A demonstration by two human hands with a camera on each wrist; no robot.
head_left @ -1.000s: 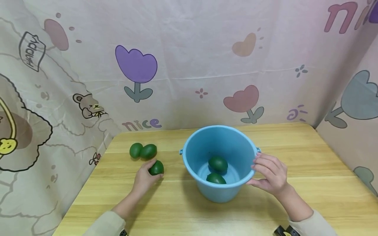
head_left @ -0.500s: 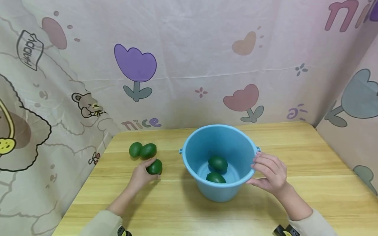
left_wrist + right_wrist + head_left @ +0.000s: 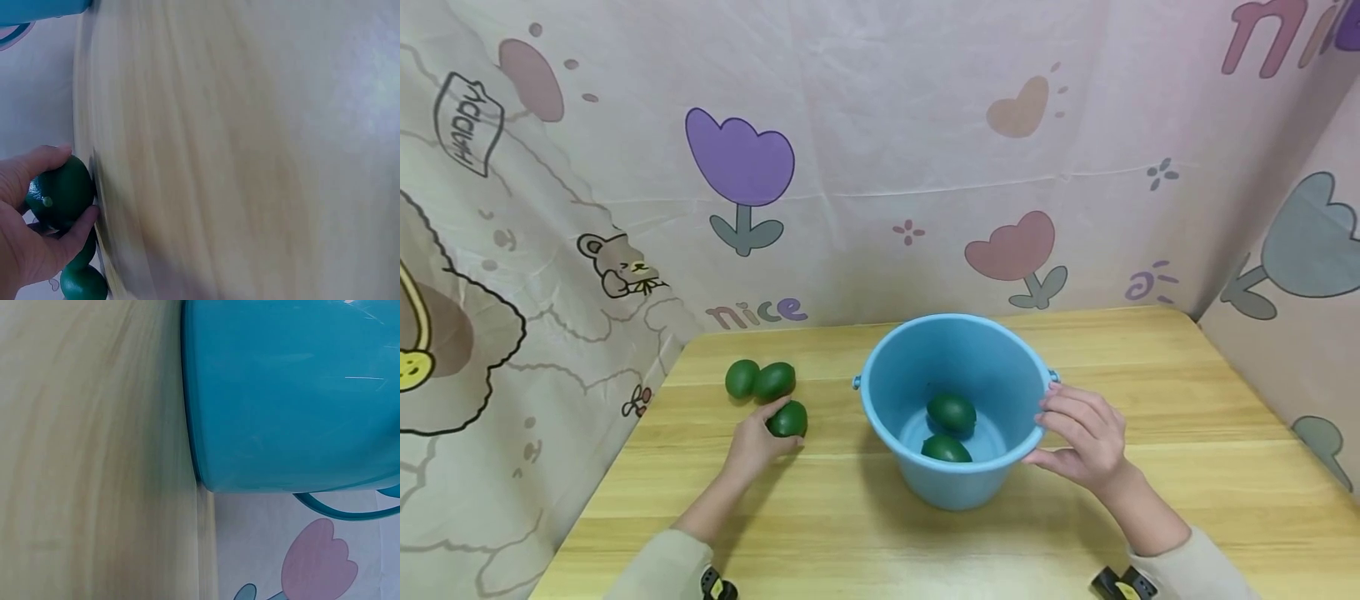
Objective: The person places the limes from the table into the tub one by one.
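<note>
My left hand [image 3: 754, 442] holds a dark green lime [image 3: 788, 419] between thumb and fingers, low over the table at the left. In the left wrist view the same lime [image 3: 62, 192] shows its small stem end. Just beyond it, two more limes [image 3: 742, 379] lie side by side. A light blue bucket [image 3: 955, 492] stands upright near the middle of the table, with two limes [image 3: 951, 414] inside on its floor. My right hand [image 3: 1086, 437] grips the bucket's right rim, fingers over the edge and thumb outside. In the right wrist view only the bucket's wall [image 3: 294, 394] shows, not the hand.
The wooden table [image 3: 1187, 417] extends to both sides of the bucket. A printed cloth [image 3: 865, 125] hangs behind the table and along its left and right. The bucket's handle [image 3: 350, 515] hangs down its far side.
My left hand has shifted slightly left and away with the lime, closer to the pair behind it. The right hand and the bucket have stayed put; the head view has drifted a little.
</note>
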